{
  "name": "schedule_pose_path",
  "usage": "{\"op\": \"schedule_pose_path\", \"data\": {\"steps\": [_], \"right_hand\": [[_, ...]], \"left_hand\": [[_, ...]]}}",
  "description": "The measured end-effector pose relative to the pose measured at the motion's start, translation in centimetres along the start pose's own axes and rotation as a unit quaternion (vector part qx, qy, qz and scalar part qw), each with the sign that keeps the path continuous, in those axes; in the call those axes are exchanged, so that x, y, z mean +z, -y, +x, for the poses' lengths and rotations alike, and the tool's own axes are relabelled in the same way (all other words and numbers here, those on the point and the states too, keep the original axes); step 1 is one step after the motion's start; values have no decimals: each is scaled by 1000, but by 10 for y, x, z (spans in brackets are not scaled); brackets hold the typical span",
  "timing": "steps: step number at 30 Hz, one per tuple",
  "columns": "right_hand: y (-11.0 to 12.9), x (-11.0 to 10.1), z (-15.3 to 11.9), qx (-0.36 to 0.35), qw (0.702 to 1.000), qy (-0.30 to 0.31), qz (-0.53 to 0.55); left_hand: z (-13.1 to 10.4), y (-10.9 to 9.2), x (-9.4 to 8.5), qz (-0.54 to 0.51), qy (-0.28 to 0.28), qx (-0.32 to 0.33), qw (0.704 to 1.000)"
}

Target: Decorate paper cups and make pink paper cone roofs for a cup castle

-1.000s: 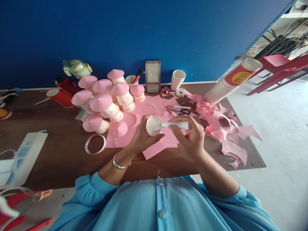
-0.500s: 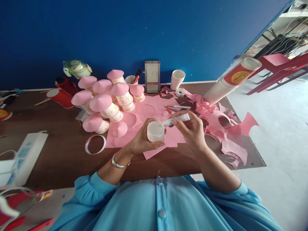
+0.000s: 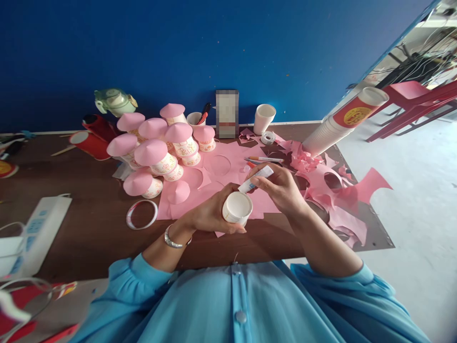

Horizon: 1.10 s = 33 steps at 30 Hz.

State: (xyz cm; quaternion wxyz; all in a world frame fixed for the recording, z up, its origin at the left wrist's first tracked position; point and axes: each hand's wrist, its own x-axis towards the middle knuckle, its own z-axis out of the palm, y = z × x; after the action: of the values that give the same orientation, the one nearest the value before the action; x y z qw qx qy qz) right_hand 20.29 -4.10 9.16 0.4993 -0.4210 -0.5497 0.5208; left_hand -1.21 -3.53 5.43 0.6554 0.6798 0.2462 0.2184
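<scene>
A white cup (image 3: 237, 208) is wrapped in the left hand (image 3: 213, 207) just below frame center as I watch remotely; the right hand (image 3: 283, 188) pinches a white tube (image 3: 255, 179) close above. Pink-capped cups (image 3: 151, 152) crowd center left.

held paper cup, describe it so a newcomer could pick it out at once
Start at the brown table below the blue wall, on the side nearest the blue shirt. There the left hand holds the paper cup, next to the white tube in the right hand. Unlike the pink-roofed cups at left, it has no roof, and no other cup is in a hand.
</scene>
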Motion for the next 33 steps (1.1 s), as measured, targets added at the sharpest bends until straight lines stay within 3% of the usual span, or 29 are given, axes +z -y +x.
{"op": "schedule_pose_path", "data": {"steps": [7, 10, 15, 19, 23, 28, 33], "right_hand": [[15, 0, 6, -14, 998, 56, -31], [25, -3, 6, -44, 994, 55, -87], [31, -6, 2, -99, 958, -21, -268], [25, -3, 3, -114, 933, -25, -341], [24, 1, 4, -119, 924, 2, -365], [31, 6, -1, -153, 899, 31, -409], [31, 12, -10, -176, 887, 45, -424]], "left_hand": [[2, -8, -1, 97, 47, -23, 994], [4, -6, 0, 203, -9, -3, 979], [6, 4, 5, 389, -140, 45, 910], [7, 8, 9, 470, -157, 79, 865], [7, 9, 10, 525, -160, 70, 833], [8, 10, 11, 535, -169, 84, 823], [9, 11, 11, 501, -181, 75, 843]]}}
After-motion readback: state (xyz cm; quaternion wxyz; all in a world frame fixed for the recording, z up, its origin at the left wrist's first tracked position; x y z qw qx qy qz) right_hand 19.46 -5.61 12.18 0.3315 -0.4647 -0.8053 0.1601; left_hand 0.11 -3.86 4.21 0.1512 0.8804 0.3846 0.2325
